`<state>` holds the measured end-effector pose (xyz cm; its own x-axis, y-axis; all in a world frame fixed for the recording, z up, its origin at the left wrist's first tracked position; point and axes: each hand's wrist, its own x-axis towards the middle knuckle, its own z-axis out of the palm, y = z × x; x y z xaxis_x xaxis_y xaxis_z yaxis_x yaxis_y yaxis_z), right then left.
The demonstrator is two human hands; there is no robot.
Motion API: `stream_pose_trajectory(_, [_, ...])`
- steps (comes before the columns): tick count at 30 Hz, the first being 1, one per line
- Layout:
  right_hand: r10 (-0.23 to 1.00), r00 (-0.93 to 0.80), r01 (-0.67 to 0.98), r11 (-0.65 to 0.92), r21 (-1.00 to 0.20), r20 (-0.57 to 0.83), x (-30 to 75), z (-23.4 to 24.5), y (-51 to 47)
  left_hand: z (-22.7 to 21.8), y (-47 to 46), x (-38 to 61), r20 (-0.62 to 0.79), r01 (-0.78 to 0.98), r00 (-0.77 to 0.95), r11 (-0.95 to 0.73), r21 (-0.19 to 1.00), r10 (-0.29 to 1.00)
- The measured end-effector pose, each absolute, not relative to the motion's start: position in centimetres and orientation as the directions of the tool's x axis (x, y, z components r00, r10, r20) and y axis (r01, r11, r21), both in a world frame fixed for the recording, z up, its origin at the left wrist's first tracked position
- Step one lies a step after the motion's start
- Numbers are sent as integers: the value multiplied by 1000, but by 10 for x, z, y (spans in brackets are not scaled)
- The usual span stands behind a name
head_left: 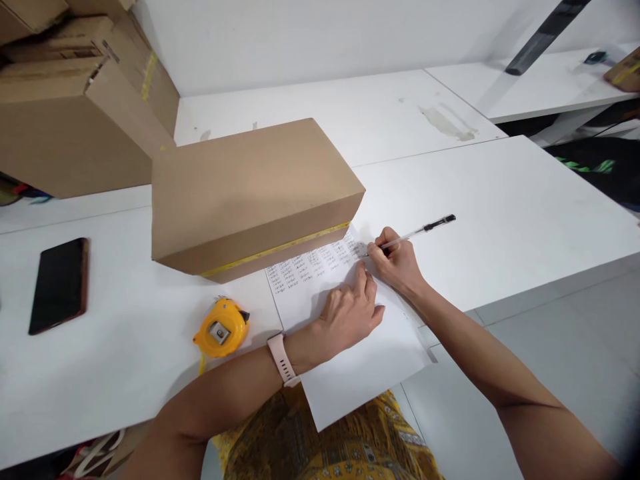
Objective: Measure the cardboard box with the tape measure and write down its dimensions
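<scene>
My right hand [397,262] is closed round a clear pen with a black cap [425,229], its tip touching a white sheet of paper [360,360] covered at the top with rows of small handwritten figures. My left hand [350,313], with a pale pink watch on the wrist, lies flat on the sheet with its fingers stretched out, holding it down. A long brown cardboard box [250,193] lies just behind the sheet, with a yellow tape stretched along its lower front edge. A yellow tape measure case [220,329] sits on the white table [500,213] left of the paper.
A black phone [59,285] lies face up at the far left. Several larger cardboard boxes [75,100] are stacked at the back left. The paper overhangs the table's front edge above my patterned yellow clothing. Another white table [540,87] stands at the back right.
</scene>
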<state>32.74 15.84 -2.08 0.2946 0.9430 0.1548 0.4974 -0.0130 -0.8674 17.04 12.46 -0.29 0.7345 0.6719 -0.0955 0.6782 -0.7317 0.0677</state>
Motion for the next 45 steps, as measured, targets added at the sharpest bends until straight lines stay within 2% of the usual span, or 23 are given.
stream_pose_trajectory(5, [934,320,495,-19,-869,162,330,-26,158,-4,124,170,-87,675,738,-735,68,669])
stream_pose_trajectory(10, [838,449,506,48,-861,310,350,-34,164,-4,126,169,-83,665,747,-744,70,660])
stream_pose_trajectory(12, [816,421,618,62,-784,396,360,-36,166,-4,127,170,-96,671,741,-737,73,665])
stream_pose_trajectory(15, [844,274,813,53,-580,460,370,-39,168,3,123,170,-129,678,734,-731,80,667])
stream_pose_trajectory(17, [860,238,873,14,-487,451,374,-43,169,13,116,163,-124,670,741,-739,69,660])
stream_pose_trajectory(20, [849,293,898,-87,-432,439,376,-47,170,33,102,130,-63,645,764,-760,81,642])
stream_pose_trajectory(23, [828,362,886,-163,-433,428,377,-49,171,44,96,72,129,698,695,-707,116,708])
stream_pose_trajectory(25, [816,399,872,-198,-448,418,378,-50,172,39,96,27,295,798,536,-588,129,791])
stream_pose_trajectory(27, [813,418,859,-209,-468,405,378,-49,173,27,98,-12,356,858,418,-492,148,836])
stream_pose_trajectory(33, [809,453,808,-195,-556,374,377,-47,172,-9,98,-56,268,865,337,-409,290,903])
stream_pose_trajectory(40, [812,475,796,-233,-559,339,374,-45,171,-20,108,-49,301,843,272,-377,383,914])
stream_pose_trajectory(43, [814,482,797,-254,-548,325,376,-43,173,-22,110,-51,312,801,218,-352,484,925])
stream_pose_trajectory(45, [809,486,794,-250,-555,331,374,-37,172,-17,106,-51,280,748,143,-289,597,949])
